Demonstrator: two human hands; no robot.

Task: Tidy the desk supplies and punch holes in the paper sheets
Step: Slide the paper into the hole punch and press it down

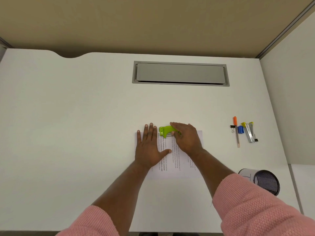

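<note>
Punching now, tidying left to do.
Your left hand (150, 147) presses the paper (180, 164) flat, fingers straight. Your right hand (186, 138) grips the green punch (165, 130) on its far edge. The pen (235, 120) lies outside the cup (265, 182).

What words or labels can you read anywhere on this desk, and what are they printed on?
On the paper sheet, printed sideways, in fragments:
"living. Defined by"
"strong community"
"primary activities like"
"it is centered"
"traditions, and"
The rest of the print on the sheet is too small and blurred to read.
The green hole punch, pen, stapler and mesh cup show no text I can make out.
</note>
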